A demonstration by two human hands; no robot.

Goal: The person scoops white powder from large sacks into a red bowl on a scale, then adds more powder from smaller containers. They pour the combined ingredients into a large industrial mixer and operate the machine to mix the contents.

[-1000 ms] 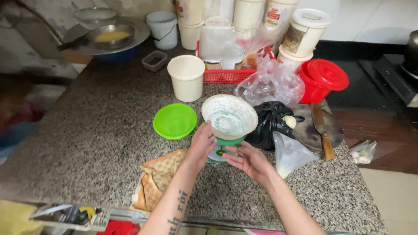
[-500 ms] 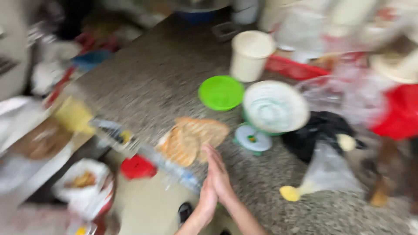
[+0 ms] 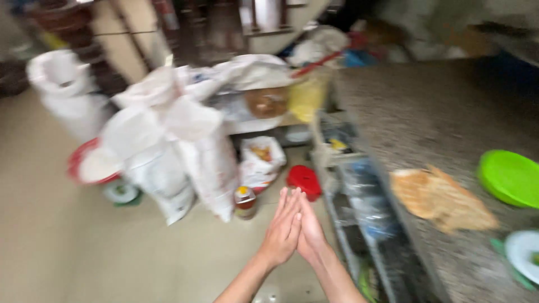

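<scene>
While pressed palm to palm at lower centre, left hand (image 3: 282,233) and right hand (image 3: 309,234) flat, grasping nothing; nearest: red lid (image 3: 304,180) just above fingertips, bottle (image 3: 245,202) upper left.

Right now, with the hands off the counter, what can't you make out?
- Head view, motion blur: contents of the white sacks on the floor.
- Left hand and right hand pressed palm to palm; palms hidden.
- Green bowl cut by the right edge.
- Under-counter shelf items smeared.

Green lid (image 3: 510,177) cut off; floor clutter blurred.
</scene>
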